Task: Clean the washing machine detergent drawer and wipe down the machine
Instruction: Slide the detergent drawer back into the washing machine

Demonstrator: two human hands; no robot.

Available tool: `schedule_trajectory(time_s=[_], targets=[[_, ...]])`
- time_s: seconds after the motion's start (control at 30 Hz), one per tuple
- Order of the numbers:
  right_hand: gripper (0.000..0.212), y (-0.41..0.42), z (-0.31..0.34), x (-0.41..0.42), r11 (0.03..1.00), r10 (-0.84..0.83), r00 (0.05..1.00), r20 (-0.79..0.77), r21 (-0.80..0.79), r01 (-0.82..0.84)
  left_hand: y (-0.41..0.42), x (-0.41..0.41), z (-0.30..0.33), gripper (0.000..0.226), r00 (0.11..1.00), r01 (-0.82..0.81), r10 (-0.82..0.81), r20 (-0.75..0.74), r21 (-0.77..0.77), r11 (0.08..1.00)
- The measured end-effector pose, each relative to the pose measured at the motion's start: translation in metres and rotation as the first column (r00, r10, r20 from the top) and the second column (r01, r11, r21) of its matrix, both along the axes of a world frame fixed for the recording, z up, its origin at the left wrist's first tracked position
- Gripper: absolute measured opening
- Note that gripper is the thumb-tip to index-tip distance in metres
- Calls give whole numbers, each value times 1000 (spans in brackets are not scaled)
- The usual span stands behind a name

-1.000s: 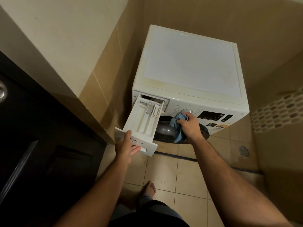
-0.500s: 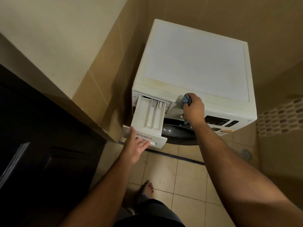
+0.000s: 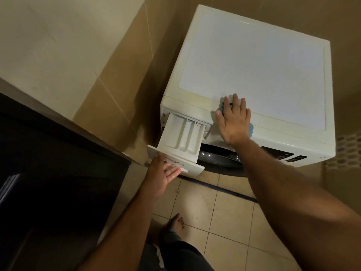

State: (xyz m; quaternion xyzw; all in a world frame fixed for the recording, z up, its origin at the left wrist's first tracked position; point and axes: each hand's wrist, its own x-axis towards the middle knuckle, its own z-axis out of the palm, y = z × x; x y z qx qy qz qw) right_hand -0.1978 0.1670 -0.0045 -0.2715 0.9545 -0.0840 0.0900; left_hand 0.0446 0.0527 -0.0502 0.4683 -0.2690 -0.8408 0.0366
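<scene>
A white washing machine (image 3: 254,75) stands in a tiled corner, seen from above, and everything else is placed around it. Its detergent drawer (image 3: 180,136) is pulled well out from the slot at the machine's front left corner, slanting forward and down, with long white compartments showing inside and faint lettering on its front panel. The left hand (image 3: 163,176) is at that front panel: the fingers are straight and spread, palm turned up, with the fingertips touching the panel's lower face, not curled round it. The right hand (image 3: 233,122) lies flat on the front edge of the machine's top, just right of the drawer slot, fingers straight and held a little apart, pressing down on a blue cloth (image 3: 250,129). Most of the cloth is hidden under the palm; a bit shows at the right side of the hand and another sliver by the thumb. Below the hand, on the machine's front, the dark round door (image 3: 220,158) curves out, and a dark control panel (image 3: 279,154) sits to the right of the forearm. On the beige tiled floor (image 3: 224,212) in front of the machine a bare foot (image 3: 176,222) is planted. A dark cabinet (image 3: 48,182) fills the space to the machine's left.
</scene>
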Motion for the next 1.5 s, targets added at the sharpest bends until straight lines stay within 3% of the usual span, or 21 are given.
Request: schedule_trajectory(time_s=[0.1,0.2,0.37,0.57,0.73,1.03,1.5], targets=[[70,1,1,-3,1000,0,999,43,-1,0,-1,-24,2,46,1000,-5,5,0,-76,997],[70,2,2,-5,1000,13,997,79,-14,-12,-7,-49,0,40,997,-79,79,-3,-56,995],[81,3,-3,-4,999,33,998,44,-6,-32,-12,-74,-14,50,998,-55,53,-36,-53,997],[77,4,-12,-6,998,59,998,-26,8,-59,-29,-141,-9,55,989,-141,143,47,-30,989],[78,5,-14,-7,997,69,997,-29,22,-68,-26,-141,-17,61,980,-195,194,43,28,980],[82,5,-9,-10,998,64,998,23,-11,-64,-17,-138,-24,62,949,-283,297,-109,131,950],[74,6,-13,-6,997,58,998,-24,-51,-59,2,-80,-33,51,966,-202,215,-141,104,974]])
